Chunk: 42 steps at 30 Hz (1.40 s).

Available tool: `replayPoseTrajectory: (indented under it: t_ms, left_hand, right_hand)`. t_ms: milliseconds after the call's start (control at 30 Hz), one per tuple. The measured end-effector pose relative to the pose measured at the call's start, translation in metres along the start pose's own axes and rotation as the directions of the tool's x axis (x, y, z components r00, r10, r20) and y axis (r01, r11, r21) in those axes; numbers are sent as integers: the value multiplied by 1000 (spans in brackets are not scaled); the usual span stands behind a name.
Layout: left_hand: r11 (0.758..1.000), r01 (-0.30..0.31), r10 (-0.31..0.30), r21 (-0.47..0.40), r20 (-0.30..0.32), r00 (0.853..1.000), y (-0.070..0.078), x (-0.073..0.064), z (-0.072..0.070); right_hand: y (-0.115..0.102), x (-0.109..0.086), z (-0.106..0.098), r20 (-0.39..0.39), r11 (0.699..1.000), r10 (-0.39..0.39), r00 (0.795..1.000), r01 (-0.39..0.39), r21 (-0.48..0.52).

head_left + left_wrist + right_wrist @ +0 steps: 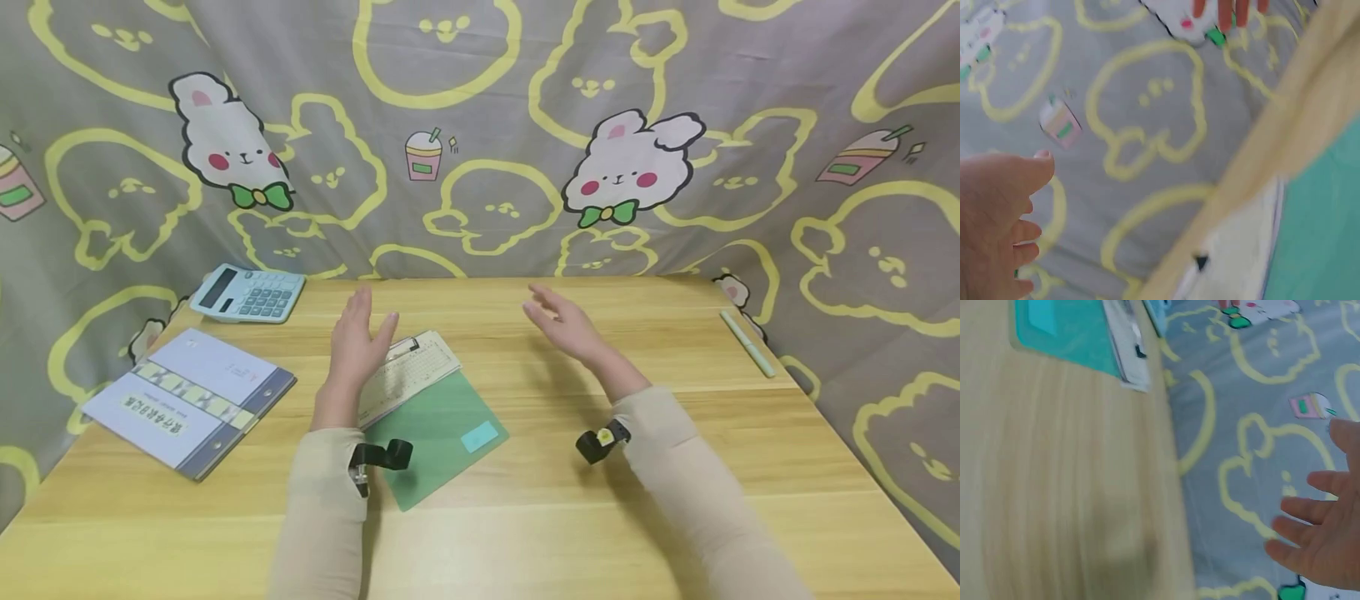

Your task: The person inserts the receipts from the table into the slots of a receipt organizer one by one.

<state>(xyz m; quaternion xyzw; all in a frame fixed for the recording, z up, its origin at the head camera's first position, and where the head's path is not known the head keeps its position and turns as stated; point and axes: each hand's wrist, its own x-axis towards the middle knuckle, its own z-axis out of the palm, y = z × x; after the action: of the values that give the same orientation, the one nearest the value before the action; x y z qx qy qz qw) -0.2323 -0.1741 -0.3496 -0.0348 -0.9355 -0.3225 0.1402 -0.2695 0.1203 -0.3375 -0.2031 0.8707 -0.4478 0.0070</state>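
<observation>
My left hand [352, 350] is raised over the table with its fingers straight and thumb apart, holding nothing. It overlaps the left side of a sheaf of printed paper slips [420, 364] with a dark clip at the top. These lie over the upper part of a flat green folder [442, 442] with a light blue label. To the right of the folder, my right hand [567, 329] hovers with relaxed, spread fingers and nothing in them. In the right wrist view, the folder [1079, 337] shows at the top, away from the right hand [1322, 519].
A light blue calculator [251, 293] sits at the back left. Before it lies a lavender binder [187, 400] with a patterned band. A pale green pen [747, 343] lies near the right edge. Behind the wooden table [540, 533] hangs a grey patterned curtain [487, 125].
</observation>
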Motion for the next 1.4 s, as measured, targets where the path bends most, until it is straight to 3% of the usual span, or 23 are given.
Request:
replayPoseTrajectory:
  t_ms: [133,200,300,400,533,733,1000,1400]
  left_hand:
    - [991,-31,19,131,87,996,22,-6,3]
    - [972,-67,35,226,145,989,29,-9,9]
    - [941,-95,26,326,210,977,34,-12,20]
    - [927,-68,-29,368,253,967,32,-16,29]
    - [928,-14,-97,372,278,956,27,-20,35]
    - [920,17,-130,391,264,956,23,-20,37]
    - [912,32,-148,409,253,956,20,-18,36]
    - [913,45,-157,405,247,956,18,-18,31]
  right_hand:
    - [5,-11,-16,-39,974,-31,999,21,-225]
    - [7,-15,-20,-33,937,-10,999,-2,-349]
    - [9,-21,-20,-3,862,80,997,-71,-502]
    - [9,-24,-14,24,793,175,984,-126,-596]
    - [11,-25,-4,41,751,270,962,-184,-634]
    - [13,-26,2,53,739,307,950,-202,-643]
    - [16,-26,4,44,729,306,951,-205,-653]
    - [24,-28,6,49,746,305,951,-207,-633]
